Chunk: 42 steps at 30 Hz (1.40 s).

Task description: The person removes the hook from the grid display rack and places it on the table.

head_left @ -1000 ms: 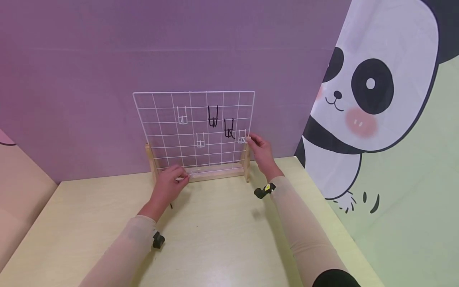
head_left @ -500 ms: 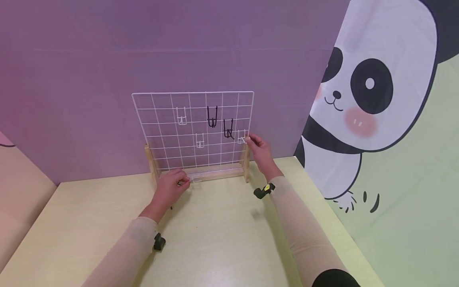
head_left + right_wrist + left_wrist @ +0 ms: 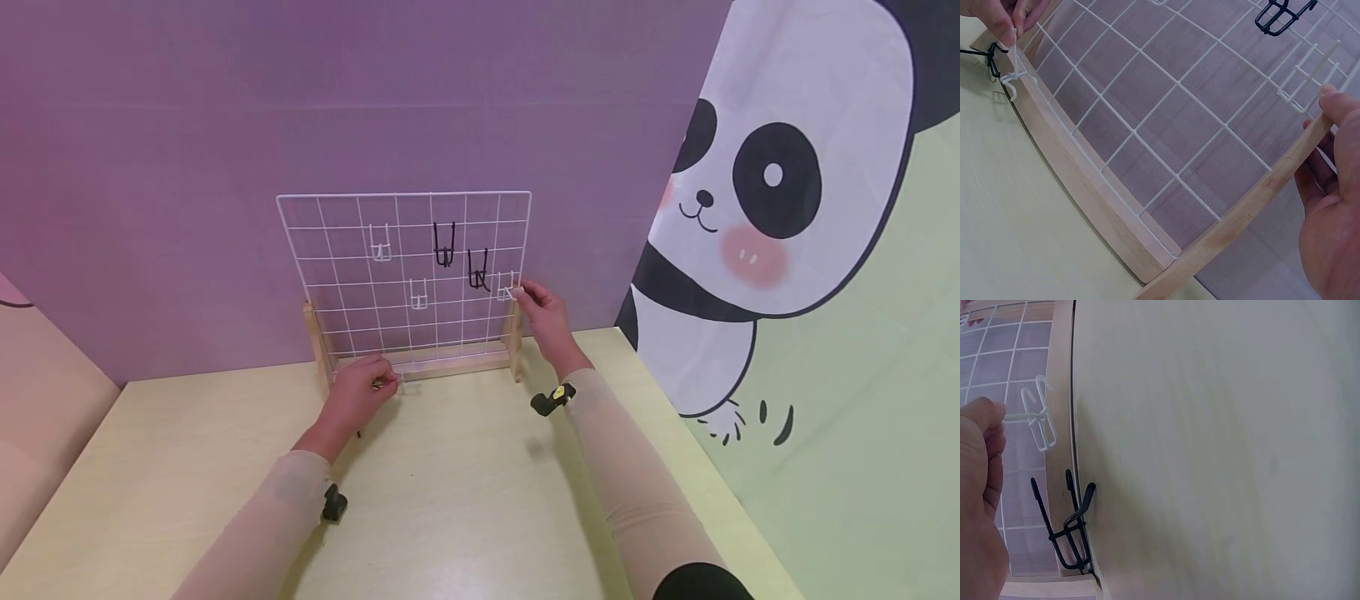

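A white wire grid (image 3: 405, 275) stands upright in a wooden stand (image 3: 457, 361). My left hand (image 3: 360, 389), low before the grid's left half, pinches a white wire hook (image 3: 1039, 419) by its prong. The hook's two bent ends point away from my fingers, in front of the base bar. Below it in the left wrist view, a black wire hook (image 3: 1071, 534) leans at the base bar. At the stand's right post (image 3: 1260, 206), my right hand (image 3: 1338, 187) grips the top with thumb in front and fingers behind, beside a hung white hook (image 3: 1307, 81).
Two black hooks, one (image 3: 444, 246) higher and one (image 3: 477, 271) lower, hang on the grid. White hooks hang at upper left (image 3: 380, 247) and lower middle (image 3: 418, 297). The pale table (image 3: 450, 500) meets a purple wall (image 3: 187, 208) behind and a panda-print wall (image 3: 787, 275) at right.
My left hand has come down slightly with the white hook, from before the grid's lower edge to lower in front of the base bar. My right hand stays at the right post.
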Available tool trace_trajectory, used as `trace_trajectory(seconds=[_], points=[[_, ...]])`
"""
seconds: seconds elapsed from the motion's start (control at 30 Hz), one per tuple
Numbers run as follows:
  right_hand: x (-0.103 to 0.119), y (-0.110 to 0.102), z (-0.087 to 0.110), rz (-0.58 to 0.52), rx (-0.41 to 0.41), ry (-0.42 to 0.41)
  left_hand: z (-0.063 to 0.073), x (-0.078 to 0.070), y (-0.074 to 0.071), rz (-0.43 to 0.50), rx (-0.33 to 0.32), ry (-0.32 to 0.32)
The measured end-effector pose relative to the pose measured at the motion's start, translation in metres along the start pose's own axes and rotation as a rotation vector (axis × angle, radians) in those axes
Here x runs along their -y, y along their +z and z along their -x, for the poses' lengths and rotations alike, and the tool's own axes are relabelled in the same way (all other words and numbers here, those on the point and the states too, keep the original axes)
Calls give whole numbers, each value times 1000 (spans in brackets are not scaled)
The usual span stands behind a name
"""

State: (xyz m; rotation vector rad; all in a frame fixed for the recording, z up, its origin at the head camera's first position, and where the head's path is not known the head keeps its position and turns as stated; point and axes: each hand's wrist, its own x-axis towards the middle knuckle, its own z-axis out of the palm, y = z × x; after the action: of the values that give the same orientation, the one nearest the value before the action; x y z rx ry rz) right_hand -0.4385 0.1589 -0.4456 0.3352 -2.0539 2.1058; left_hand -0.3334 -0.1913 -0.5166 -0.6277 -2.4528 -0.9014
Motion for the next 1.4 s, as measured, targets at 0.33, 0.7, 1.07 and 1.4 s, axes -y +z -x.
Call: trace_trajectory(seconds=[0.33, 0.7, 1.07, 1.4], points=[[1, 0, 1, 1, -4, 15, -1, -2, 0, -40, 53, -26], [-1, -1, 0, 10, 2, 28, 0, 1, 1, -9, 140, -99], [0, 0, -1, 13, -2, 24, 2, -3, -2, 42, 232, -184], [-1, 1, -1, 5, -11, 29, 3, -3, -3, 79, 266, -254]])
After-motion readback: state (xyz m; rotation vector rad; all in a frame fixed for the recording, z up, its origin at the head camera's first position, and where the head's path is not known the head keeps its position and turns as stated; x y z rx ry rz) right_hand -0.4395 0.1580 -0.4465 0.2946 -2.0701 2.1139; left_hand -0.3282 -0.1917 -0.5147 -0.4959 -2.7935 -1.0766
